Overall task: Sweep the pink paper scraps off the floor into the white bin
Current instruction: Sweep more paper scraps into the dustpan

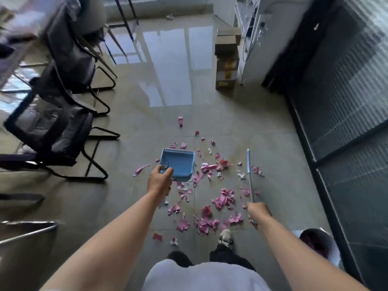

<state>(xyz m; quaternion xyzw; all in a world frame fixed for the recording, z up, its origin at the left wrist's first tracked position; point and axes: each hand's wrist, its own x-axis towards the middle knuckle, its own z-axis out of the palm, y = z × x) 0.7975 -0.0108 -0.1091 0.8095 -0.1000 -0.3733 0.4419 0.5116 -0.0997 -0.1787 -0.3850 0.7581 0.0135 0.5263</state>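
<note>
Pink paper scraps [223,199] lie scattered over the grey tiled floor in front of me, with a few white bits among them. My left hand [159,181] grips the handle of a blue dustpan [178,163], held over the scraps with its empty tray facing up. My right hand [258,214] grips the thin metal handle of a broom [249,175]; its blue-sleeved end points away from me and its brush head is hidden. The white bin [332,246] stands at the lower right beside the dark wall, with pink scraps inside it.
Black cantilever chairs [56,131] and a table line the left side. Cardboard boxes [226,66] and a white cabinet [256,38] stand at the back right. A dark glass partition [346,112] runs along the right. My shoe [225,238] stands among the scraps.
</note>
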